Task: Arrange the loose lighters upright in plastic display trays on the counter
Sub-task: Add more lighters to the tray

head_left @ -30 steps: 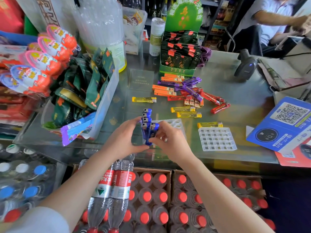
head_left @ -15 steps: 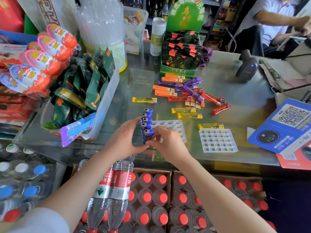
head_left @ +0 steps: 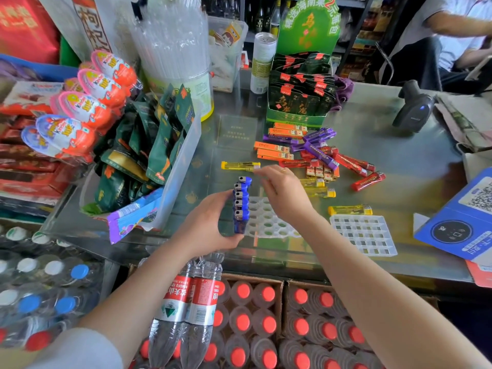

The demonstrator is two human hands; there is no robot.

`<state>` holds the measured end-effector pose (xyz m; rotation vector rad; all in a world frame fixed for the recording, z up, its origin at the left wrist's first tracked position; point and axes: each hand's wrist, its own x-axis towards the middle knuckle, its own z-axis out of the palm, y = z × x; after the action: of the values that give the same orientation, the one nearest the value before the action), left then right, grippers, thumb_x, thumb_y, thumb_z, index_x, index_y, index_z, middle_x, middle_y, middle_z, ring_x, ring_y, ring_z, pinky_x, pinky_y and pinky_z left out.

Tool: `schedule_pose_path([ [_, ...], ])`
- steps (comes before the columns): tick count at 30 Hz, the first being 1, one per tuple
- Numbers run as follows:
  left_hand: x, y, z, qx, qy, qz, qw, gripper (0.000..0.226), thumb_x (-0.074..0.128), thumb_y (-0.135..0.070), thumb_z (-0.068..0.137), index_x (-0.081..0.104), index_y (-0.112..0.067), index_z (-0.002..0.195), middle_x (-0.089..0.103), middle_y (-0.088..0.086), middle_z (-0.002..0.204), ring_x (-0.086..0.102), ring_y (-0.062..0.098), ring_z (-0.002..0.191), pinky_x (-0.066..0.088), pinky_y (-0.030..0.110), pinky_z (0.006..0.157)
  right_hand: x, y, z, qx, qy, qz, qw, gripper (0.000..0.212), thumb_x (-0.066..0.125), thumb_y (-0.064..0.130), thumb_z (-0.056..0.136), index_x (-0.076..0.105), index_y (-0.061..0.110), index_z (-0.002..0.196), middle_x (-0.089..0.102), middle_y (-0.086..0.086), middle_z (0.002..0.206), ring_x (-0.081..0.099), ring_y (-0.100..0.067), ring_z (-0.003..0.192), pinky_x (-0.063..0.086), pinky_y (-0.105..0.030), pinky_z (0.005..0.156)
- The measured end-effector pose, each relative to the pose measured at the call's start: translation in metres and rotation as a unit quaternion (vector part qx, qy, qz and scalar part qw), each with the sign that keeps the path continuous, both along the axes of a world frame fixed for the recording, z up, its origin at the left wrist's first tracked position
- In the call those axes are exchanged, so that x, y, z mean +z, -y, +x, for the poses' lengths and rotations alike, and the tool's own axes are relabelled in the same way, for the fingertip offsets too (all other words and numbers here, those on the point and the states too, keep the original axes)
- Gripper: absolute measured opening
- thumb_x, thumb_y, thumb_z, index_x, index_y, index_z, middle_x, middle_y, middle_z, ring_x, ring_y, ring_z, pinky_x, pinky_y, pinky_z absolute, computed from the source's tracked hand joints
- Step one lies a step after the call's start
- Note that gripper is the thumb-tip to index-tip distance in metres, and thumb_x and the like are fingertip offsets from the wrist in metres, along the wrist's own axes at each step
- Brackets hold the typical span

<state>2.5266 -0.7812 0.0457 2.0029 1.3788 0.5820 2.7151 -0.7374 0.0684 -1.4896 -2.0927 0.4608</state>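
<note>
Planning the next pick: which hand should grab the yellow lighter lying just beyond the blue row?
Right. The right hand is free, its fingertips almost at the yellow lighter. The left hand is steadying the upright blue lighters in the tray.

2 bare forearms are seen. A pale grey sleeve [head_left: 80, 350] is worn on the left arm; a thin ring [head_left: 283, 170] is worn on the right hand [head_left: 283, 193].

Bare counter [head_left: 372, 166] between lighter pile [head_left: 319, 153] and scanner [head_left: 414, 107]
</note>
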Motion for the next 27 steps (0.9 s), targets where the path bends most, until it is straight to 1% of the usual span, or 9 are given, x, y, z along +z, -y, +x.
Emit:
schedule_pose_path([
  [3,-0.005,0.001,-0.006,0.025,0.011,0.017,0.999,0.065,0.072,-0.037,0.063,0.046,-0.029,0.122,0.050,-0.018,0.116,0.045,0.001,0.111,0.038,0.024,0.096,-0.007,-0.022,-0.022,-0.011,0.064,-0.001,0.998,0.034,0.042,0.003,0.092,0.054,0.010,0.124,0.056,-0.006,0.128,0.047,-0.032,0.111,0.042,-0.041,0.088],
  [5,-0.007,0.003,-0.012,0.038,0.023,0.015,0.999,0.062,0.069,-0.040,0.062,0.045,-0.031,0.119,0.050,-0.017,0.116,0.044,-0.001,0.111,0.035,0.015,0.094,-0.013,-0.036,-0.031,-0.032,0.135,-0.012,0.990,0.039,0.046,0.002,0.090,0.049,0.014,0.127,0.052,-0.002,0.133,0.042,-0.031,0.114,0.038,-0.039,0.089],
  [7,-0.006,0.005,-0.017,0.041,0.033,0.027,0.998,0.062,0.065,-0.045,0.061,0.041,-0.036,0.118,0.047,-0.019,0.114,0.041,-0.004,0.111,0.027,0.004,0.092,-0.017,-0.046,-0.035,-0.047,0.196,-0.018,0.979,0.038,0.051,0.004,0.087,0.050,0.015,0.124,0.053,-0.002,0.130,0.039,-0.029,0.116,0.035,-0.038,0.090],
  [11,-0.008,0.001,-0.020,0.027,0.030,0.065,0.997,0.064,0.063,-0.043,0.064,0.043,-0.026,0.122,0.044,-0.014,0.119,0.037,0.002,0.117,0.020,0.004,0.098,-0.015,-0.047,-0.034,-0.030,0.244,0.031,0.969,0.028,0.049,0.006,0.087,0.055,0.012,0.114,0.057,-0.008,0.118,0.044,-0.030,0.109,0.037,-0.038,0.087],
  [14,-0.009,0.000,-0.020,0.025,0.029,0.071,0.997,0.067,0.062,-0.043,0.064,0.044,-0.020,0.124,0.045,-0.012,0.120,0.036,0.002,0.119,0.019,0.003,0.098,-0.008,-0.031,-0.022,-0.022,0.120,-0.002,0.993,0.024,0.045,0.012,0.092,0.056,0.005,0.112,0.056,-0.013,0.112,0.055,-0.032,0.092,0.047,-0.040,0.075],
  [16,-0.009,0.000,-0.019,0.021,0.033,0.075,0.996,0.065,0.062,-0.042,0.065,0.045,-0.019,0.123,0.044,-0.013,0.118,0.035,-0.003,0.116,0.019,0.001,0.096,-0.002,-0.018,-0.010,-0.012,0.021,0.011,1.000,0.021,0.053,0.010,0.088,0.062,0.002,0.105,0.062,-0.014,0.100,0.057,-0.024,0.077,0.046,-0.031,0.068],
  [20,-0.008,0.001,-0.019,0.008,0.028,0.072,0.997,0.064,0.061,-0.043,0.067,0.046,-0.019,0.124,0.044,-0.016,0.118,0.037,-0.004,0.114,0.021,0.001,0.095,0.006,-0.003,0.006,-0.013,-0.024,0.032,0.999,0.014,0.059,0.003,0.081,0.067,0.001,0.094,0.067,-0.011,0.082,0.054,-0.015,0.063,0.040,-0.018,0.061],
  [24,-0.007,0.001,-0.019,-0.008,0.025,0.036,0.999,0.074,0.073,-0.035,0.067,0.038,-0.027,0.131,0.042,-0.017,0.121,0.038,-0.001,0.117,0.028,0.012,0.098,0.014,0.002,0.006,-0.020,-0.057,0.025,0.998,0.011,0.065,0.004,0.079,0.066,0.005,0.091,0.063,-0.002,0.079,0.051,-0.009,0.059,0.041,-0.011,0.058],
  [27,-0.001,0.000,-0.019,-0.022,0.034,0.002,0.999,0.085,0.079,-0.030,0.067,0.023,-0.041,0.130,0.032,-0.025,0.123,0.028,-0.009,0.118,0.017,0.001,0.096,0.019,0.006,0.006,-0.058,-0.113,0.002,0.992,0.011,0.069,0.008,0.078,0.065,0.009,0.088,0.057,0.009,0.072,0.049,0.002,0.058,0.042,-0.008,0.059],
])
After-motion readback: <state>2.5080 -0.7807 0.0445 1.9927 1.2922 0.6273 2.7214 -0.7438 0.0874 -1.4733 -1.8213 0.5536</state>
